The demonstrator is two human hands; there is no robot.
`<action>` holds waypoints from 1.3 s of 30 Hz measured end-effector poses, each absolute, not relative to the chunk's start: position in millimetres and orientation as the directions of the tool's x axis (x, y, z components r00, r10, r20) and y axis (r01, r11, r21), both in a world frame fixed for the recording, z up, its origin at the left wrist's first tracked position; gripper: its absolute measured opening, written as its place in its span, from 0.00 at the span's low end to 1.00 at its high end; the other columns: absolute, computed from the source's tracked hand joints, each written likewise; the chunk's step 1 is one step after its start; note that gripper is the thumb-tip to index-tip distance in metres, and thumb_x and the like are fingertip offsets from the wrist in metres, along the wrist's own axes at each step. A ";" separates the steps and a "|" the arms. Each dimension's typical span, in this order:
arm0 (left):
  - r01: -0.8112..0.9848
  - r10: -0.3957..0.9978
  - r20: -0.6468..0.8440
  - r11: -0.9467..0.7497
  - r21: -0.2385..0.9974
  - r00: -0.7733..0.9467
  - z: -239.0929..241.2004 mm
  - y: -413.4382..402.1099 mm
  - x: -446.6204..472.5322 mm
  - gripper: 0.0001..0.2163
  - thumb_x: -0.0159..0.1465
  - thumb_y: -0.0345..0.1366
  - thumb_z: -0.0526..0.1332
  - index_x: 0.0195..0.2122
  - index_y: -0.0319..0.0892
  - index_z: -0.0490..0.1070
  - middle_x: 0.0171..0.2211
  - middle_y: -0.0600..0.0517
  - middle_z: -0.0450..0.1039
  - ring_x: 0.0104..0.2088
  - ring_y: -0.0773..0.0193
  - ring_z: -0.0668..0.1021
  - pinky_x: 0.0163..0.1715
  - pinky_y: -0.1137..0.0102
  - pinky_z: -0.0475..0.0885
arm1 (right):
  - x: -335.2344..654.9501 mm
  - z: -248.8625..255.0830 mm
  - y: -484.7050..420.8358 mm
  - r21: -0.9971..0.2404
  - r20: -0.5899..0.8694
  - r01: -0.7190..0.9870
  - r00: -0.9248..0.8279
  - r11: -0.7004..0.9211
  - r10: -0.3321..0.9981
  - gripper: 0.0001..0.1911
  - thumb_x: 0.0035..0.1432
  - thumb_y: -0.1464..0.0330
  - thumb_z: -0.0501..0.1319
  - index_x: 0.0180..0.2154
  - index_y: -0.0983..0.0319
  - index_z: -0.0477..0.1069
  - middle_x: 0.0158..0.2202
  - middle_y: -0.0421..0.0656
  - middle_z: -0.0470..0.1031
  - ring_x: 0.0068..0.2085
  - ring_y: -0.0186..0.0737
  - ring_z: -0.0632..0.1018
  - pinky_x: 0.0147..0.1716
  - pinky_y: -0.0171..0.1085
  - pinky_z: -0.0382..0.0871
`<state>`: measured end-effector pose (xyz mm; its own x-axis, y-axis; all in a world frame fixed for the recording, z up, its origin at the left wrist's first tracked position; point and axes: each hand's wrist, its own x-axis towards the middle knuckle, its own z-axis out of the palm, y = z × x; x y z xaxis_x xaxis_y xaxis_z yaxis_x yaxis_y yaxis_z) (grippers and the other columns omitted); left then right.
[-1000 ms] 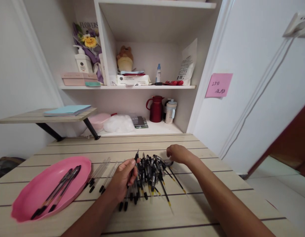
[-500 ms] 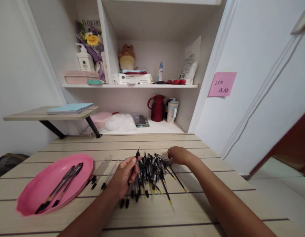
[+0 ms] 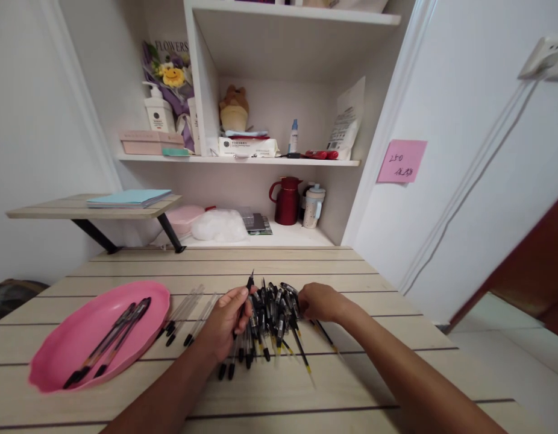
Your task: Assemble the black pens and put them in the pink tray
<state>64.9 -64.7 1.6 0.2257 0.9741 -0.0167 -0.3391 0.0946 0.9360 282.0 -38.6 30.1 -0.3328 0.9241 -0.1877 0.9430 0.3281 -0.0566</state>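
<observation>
A black pen (image 3: 250, 281) without a cap points tip up out of my left hand (image 3: 231, 316), whose fingers are closed around it. Just right of that hand lies a heap of black pen caps and pen parts (image 3: 272, 307). Thin ink refills (image 3: 302, 349) with yellow ends stick out toward me. My right hand (image 3: 322, 301) is at the heap's right edge, fingers bent down and pressed together; what they hold, if anything, is hidden. To the left, clear pen barrels (image 3: 184, 310) with black ends rest on the table.
A pink oval tray (image 3: 147, 349) holds several assembled pens at the left. Behind it, a small raised shelf (image 3: 48, 208) carries a blue notebook (image 3: 129, 198). A red jug (image 3: 287, 202) and a tumbler (image 3: 314, 208) stand in the white cabinet at the back.
My right hand has moved slightly left and down, closer over the heap's right edge. My left hand keeps the pen in about the same place. The view has tilted slightly.
</observation>
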 end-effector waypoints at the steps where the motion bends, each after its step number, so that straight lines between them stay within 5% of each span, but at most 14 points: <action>1: -0.340 0.974 -0.016 0.094 0.936 0.225 1.7 -64.8 65.0 0.17 0.54 0.43 0.58 0.42 0.37 0.67 0.17 0.59 0.63 0.11 0.78 0.59 0.10 0.79 0.48 | 283.1 27.3 -40.0 -0.077 -0.179 0.946 -0.324 0.315 0.929 0.11 0.37 0.73 0.59 0.28 0.59 0.76 0.28 0.44 0.76 0.30 0.41 0.75 0.22 0.31 0.56; 14: -0.297 0.975 -0.015 0.082 0.951 0.221 2.8 -66.7 66.3 0.15 0.55 0.43 0.57 0.38 0.38 0.68 0.17 0.59 0.62 0.11 0.78 0.58 0.11 0.79 0.48 | 294.2 11.5 -52.9 -0.272 -0.041 0.921 -0.300 0.278 0.953 0.08 0.38 0.77 0.55 0.24 0.62 0.70 0.26 0.42 0.74 0.28 0.36 0.72 0.24 0.31 0.55; 17: -0.203 0.971 -0.013 0.063 0.977 0.240 3.4 -70.0 68.3 0.14 0.55 0.44 0.56 0.35 0.38 0.69 0.17 0.58 0.63 0.12 0.77 0.58 0.11 0.79 0.48 | 298.2 15.7 -52.9 -0.567 0.022 0.781 -0.303 0.261 0.953 0.06 0.37 0.77 0.55 0.22 0.63 0.66 0.21 0.38 0.69 0.24 0.31 0.68 0.22 0.29 0.54; 20: -0.047 0.961 -0.043 0.057 0.997 0.272 3.1 -75.5 72.6 0.15 0.54 0.44 0.57 0.36 0.38 0.70 0.17 0.57 0.64 0.13 0.76 0.60 0.11 0.79 0.49 | 291.9 19.4 -55.3 -0.906 0.015 0.403 -0.277 0.130 0.961 0.05 0.39 0.75 0.56 0.24 0.62 0.62 0.17 0.33 0.61 0.19 0.27 0.63 0.19 0.28 0.54; 22: 0.026 0.958 -0.056 0.050 0.998 0.281 2.4 -78.8 75.7 0.16 0.53 0.44 0.57 0.37 0.37 0.71 0.16 0.57 0.64 0.13 0.75 0.60 0.12 0.79 0.51 | 283.3 21.6 -58.4 -0.991 -0.008 0.130 -0.278 0.030 0.961 0.07 0.40 0.73 0.58 0.26 0.62 0.61 0.15 0.31 0.60 0.17 0.26 0.63 0.18 0.28 0.55; 27: 0.077 0.957 -0.046 0.025 0.997 0.287 0.0 -79.9 77.9 0.17 0.53 0.45 0.56 0.37 0.37 0.71 0.17 0.56 0.66 0.13 0.75 0.61 0.12 0.78 0.51 | 263.8 22.6 -62.2 -0.983 -0.027 -0.171 -0.235 -0.069 0.972 0.13 0.36 0.72 0.63 0.27 0.63 0.62 0.18 0.33 0.64 0.19 0.26 0.66 0.17 0.27 0.57; 39: 0.076 0.959 -0.033 0.012 0.997 0.283 -0.1 -78.6 77.5 0.19 0.54 0.44 0.56 0.41 0.36 0.69 0.16 0.57 0.66 0.12 0.75 0.61 0.12 0.78 0.51 | 239.8 17.1 -68.4 -0.956 -0.077 -0.251 -0.291 -0.154 0.954 0.13 0.37 0.69 0.66 0.28 0.65 0.67 0.18 0.35 0.67 0.18 0.25 0.67 0.16 0.26 0.57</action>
<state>77.5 -78.6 -0.1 0.2829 0.9586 -0.0330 0.0760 0.0119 0.9970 239.8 -68.4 17.1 -0.2911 0.9536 -0.0774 -0.2512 -0.1543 -0.9556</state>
